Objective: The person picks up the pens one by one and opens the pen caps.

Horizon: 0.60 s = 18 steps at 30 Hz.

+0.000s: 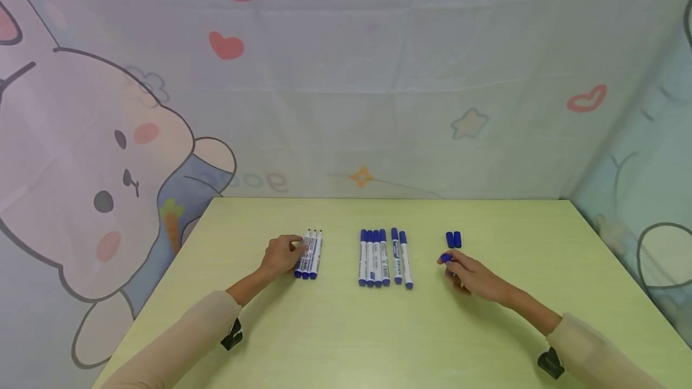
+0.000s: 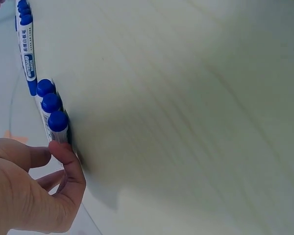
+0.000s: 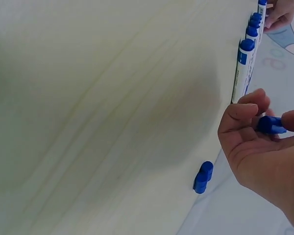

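Note:
Three uncapped whiteboard markers [image 1: 309,257] lie side by side on the table, dark tips away from me and blue ends toward me. My left hand [image 1: 281,253] is at their left side, its curled thumb and fingers on the leftmost marker [image 2: 58,123], hiding part of its barrel. To the right, my right hand [image 1: 469,274] pinches a blue cap [image 3: 271,125] just over the table. Beyond this hand, two more blue caps [image 1: 453,239] lie side by side.
Between the hands lies a row of several capped blue markers [image 1: 373,258], with two more capped markers [image 1: 402,260] slightly apart at its right. A printed cloth [image 1: 346,77] hangs behind the yellow table [image 1: 346,335].

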Each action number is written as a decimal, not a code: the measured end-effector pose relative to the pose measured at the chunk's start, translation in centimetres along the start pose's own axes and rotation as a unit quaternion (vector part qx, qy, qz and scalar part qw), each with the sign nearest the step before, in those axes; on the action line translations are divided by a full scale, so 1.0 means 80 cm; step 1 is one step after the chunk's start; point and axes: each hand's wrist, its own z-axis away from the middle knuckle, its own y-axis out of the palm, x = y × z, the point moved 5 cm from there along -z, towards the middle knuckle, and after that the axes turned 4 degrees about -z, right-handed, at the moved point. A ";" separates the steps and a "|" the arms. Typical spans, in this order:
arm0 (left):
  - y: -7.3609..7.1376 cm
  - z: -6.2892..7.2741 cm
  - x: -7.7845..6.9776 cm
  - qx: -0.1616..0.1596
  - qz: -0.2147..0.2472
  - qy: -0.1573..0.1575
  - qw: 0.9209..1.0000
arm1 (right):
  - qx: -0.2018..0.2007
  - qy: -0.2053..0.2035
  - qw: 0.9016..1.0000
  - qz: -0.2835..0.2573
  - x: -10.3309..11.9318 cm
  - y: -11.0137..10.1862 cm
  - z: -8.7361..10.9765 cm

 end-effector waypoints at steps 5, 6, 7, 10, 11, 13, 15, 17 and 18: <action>-0.007 0.000 -0.002 -0.004 -0.003 -0.006 1.000 | -0.005 -0.018 1.000 0.015 -0.004 -0.006 -0.002; -0.009 0.000 -0.003 -0.006 -0.003 -0.005 1.000 | -0.005 -0.021 1.000 0.018 -0.005 -0.006 -0.002; -0.012 0.000 -0.004 -0.011 -0.004 -0.004 1.000 | -0.008 -0.024 0.999 0.024 -0.004 -0.007 -0.002; -0.022 0.001 -0.009 -0.025 -0.003 0.005 1.000 | -0.029 -0.022 0.998 0.042 -0.002 -0.013 -0.002; -0.025 0.002 -0.012 -0.029 0.000 0.006 1.000 | -0.040 -0.018 0.998 0.050 -0.001 -0.015 -0.002; -0.030 0.003 -0.019 -0.037 0.004 0.013 0.999 | -0.063 -0.008 0.996 0.056 0.001 -0.021 -0.001; -0.033 0.003 -0.026 -0.037 0.015 0.019 0.999 | -0.085 0.002 0.995 0.052 0.002 -0.027 -0.001; -0.034 0.005 -0.035 -0.032 0.031 0.029 0.999 | -0.102 0.010 0.994 0.042 0.003 -0.033 -0.001; -0.034 0.006 -0.039 -0.028 0.039 0.035 0.998 | -0.107 0.013 0.994 0.034 0.002 -0.035 -0.001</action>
